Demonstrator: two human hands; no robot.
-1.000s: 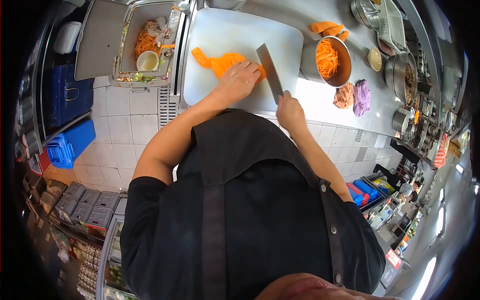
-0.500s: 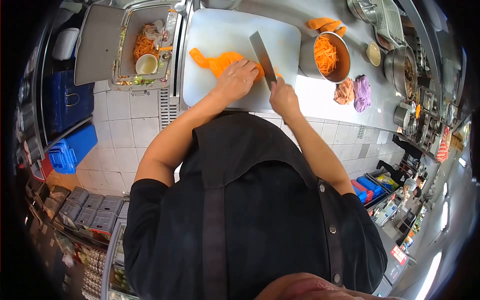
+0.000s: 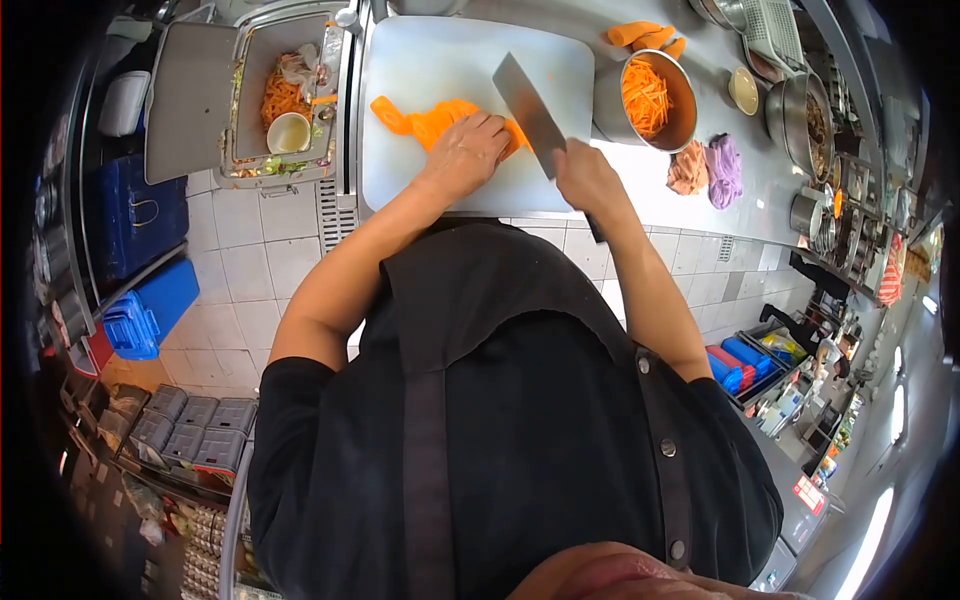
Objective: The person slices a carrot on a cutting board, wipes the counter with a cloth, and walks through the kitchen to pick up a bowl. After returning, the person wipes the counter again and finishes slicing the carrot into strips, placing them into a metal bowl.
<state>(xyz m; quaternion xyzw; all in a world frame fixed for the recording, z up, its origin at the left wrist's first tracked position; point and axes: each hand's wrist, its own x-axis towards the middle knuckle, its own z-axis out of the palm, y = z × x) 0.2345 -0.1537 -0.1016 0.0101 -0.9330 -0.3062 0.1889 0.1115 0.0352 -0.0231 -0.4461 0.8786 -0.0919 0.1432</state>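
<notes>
A row of thin orange carrot slices (image 3: 425,120) lies on a white cutting board (image 3: 430,70). My left hand (image 3: 465,150) presses down on the right end of the slices. My right hand (image 3: 585,175) grips the handle of a broad cleaver (image 3: 525,110), whose blade angles up and left over the board just right of my left hand's fingers. A steel bowl (image 3: 645,100) holding shredded carrot stands right of the board. Peeled whole carrots (image 3: 645,38) lie behind the bowl.
A waste bin (image 3: 285,95) with carrot scraps and a small white cup sits left of the counter. Pink and purple cloths (image 3: 705,170) lie on the steel counter at right, with pots and pans (image 3: 805,120) beyond. Blue crates (image 3: 140,300) stand on the tiled floor.
The cleaver dropped onto the carrot beside my left hand half a second ago, then rose and shifted right. My left hand stays on the slices.
</notes>
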